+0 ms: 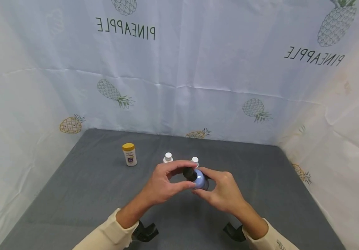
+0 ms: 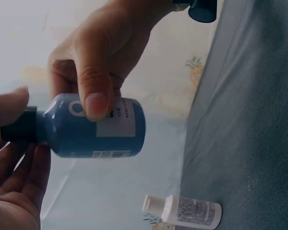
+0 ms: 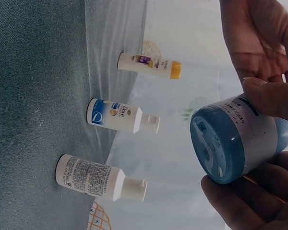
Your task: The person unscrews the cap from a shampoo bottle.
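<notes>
Blue bottle (image 1: 200, 180) in right hand (image 1: 221, 194) grip, left hand (image 1: 160, 185) pinching its cap (image 1: 189, 173)

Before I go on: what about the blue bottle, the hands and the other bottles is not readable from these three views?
- Blue bottle: label print too small and blurred in every view; the right hand covers most of it in the head view.
- Black cap: whether it is loosened cannot be told; left hand fingers surround it.
- Two white-capped bottles: mostly hidden behind the hands in the head view.
- Yellow-capped bottle: label too small.
</notes>
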Demonstrator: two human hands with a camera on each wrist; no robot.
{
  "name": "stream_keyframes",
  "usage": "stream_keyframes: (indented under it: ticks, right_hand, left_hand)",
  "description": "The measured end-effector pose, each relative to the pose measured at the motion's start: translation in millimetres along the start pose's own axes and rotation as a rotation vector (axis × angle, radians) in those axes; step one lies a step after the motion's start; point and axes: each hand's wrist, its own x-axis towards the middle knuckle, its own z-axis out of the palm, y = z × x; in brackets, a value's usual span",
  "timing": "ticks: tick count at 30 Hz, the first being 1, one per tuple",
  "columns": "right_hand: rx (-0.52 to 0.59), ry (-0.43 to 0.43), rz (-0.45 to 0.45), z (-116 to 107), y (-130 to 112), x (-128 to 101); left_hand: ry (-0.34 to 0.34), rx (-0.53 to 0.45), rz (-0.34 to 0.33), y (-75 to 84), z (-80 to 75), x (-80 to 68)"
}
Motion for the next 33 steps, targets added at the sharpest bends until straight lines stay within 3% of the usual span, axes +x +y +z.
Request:
stream_keyframes:
  ticks: [5,16,25,33]
  right_hand:
    - [0.006,-0.008,0.010,-0.4,-0.1,-0.4]
    - [0.009,-0.007,0.010,1.1,-0.6,-0.6]
    - [0.013,-0.022,0.026,0.6,-0.4,-1.0]
    - [0.016,-0.014,0.013,1.6,-0.5,-0.2]
  left_hand:
    - [-0.016,0.005,-0.040,1.8,-3.0,-0.1]
    - [0.055,0.065,-0.009,-1.4,0.7,-1.0]
    - [0.023,0.046,-0.036,-0.3,-0.9,-2.7]
    - [0.015,0.059,0.006,-1.7,-4.6,-1.9]
